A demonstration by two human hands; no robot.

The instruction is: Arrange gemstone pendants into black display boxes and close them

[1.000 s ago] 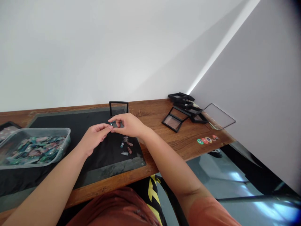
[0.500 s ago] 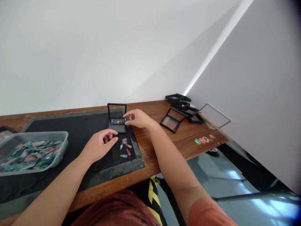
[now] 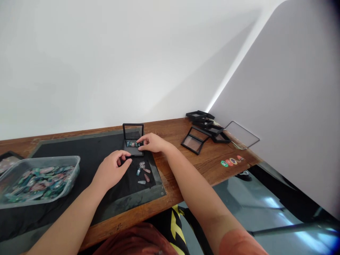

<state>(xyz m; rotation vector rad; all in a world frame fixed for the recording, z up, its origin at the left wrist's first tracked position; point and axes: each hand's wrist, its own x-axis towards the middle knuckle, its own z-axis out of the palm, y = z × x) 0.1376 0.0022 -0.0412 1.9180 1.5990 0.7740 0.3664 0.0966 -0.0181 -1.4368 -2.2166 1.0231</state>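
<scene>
A black hinged display case (image 3: 134,150) stands with its clear lid raised on the dark mat. Several small coloured press-on nails (image 3: 130,144) lie in a row across its base. My right hand (image 3: 151,142) reaches over the case's right side, thumb and forefinger pinched at the row's right end on what looks like a press-on nail, mostly hidden by the fingers. At the front left corner of the case is my left hand (image 3: 113,168), fingers loosely curled, thumb apart, nothing in it. More loose press-on nails (image 3: 147,177) lie on the mat in front of the case.
A clear plastic tub (image 3: 77,163) full of nails stands at the left, beside another dark-framed case (image 3: 10,155). Several black cases (image 3: 193,141) are piled at the back right, near a thin wire frame (image 3: 245,147). Round stickers (image 3: 224,163) mark the table's right end.
My right hand has moved slightly inward over the row of nails in the case. My left hand stays near the front corner. The whole view has shifted a little downward.
</scene>
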